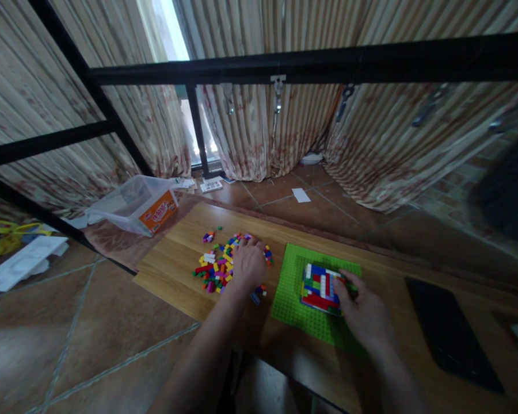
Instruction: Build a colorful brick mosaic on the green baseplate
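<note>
My left hand (248,264) is over the right side of a heap of small loose toy bricks (218,267) in many colours. Its fingers curl down among them, and the fingertips are hidden. A block built of toy bricks (322,287), with red, white, blue and green on top, stands on a green studded baseplate (291,276). My right hand (362,310) grips this block at its right side, thumb near the front and fingers behind the far right corner.
The bricks lie on a long wooden table (176,259). A black flat device (453,333) is at its right. Beyond the left end, a clear plastic bin (133,201) with an orange label sits on the floor. A black metal bar (311,68) crosses above, before striped curtains (250,132).
</note>
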`<state>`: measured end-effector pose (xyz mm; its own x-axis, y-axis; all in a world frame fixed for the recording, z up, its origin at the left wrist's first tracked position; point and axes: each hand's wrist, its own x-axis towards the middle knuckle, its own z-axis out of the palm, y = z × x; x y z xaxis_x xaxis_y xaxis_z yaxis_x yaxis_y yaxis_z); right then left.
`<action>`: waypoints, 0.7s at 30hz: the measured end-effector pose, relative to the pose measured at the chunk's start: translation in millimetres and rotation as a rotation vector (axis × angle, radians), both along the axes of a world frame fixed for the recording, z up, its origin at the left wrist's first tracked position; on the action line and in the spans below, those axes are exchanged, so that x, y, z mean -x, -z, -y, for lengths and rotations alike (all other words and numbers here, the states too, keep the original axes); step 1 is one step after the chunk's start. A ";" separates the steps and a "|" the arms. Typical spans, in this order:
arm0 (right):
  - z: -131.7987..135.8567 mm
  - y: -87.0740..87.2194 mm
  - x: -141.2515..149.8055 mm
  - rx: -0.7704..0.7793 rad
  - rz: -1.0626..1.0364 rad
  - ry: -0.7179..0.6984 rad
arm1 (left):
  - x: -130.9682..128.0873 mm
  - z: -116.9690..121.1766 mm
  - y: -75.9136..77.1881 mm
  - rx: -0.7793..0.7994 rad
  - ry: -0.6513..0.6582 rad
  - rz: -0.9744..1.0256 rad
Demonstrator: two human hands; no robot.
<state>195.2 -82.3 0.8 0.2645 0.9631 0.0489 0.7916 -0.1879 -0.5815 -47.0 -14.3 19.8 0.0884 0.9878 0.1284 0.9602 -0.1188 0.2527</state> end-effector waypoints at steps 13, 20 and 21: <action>4.0 -18.3 11.7 -0.321 -0.275 0.102 | -18.4 25.6 -11.5 0.018 -0.105 0.933; 13.9 -23.6 48.7 -0.252 -0.797 -0.109 | -52.2 53.7 -25.7 0.310 -0.147 1.684; 15.0 -24.1 52.8 -0.241 -0.826 -0.129 | -54.4 55.8 -27.3 0.334 -0.151 1.720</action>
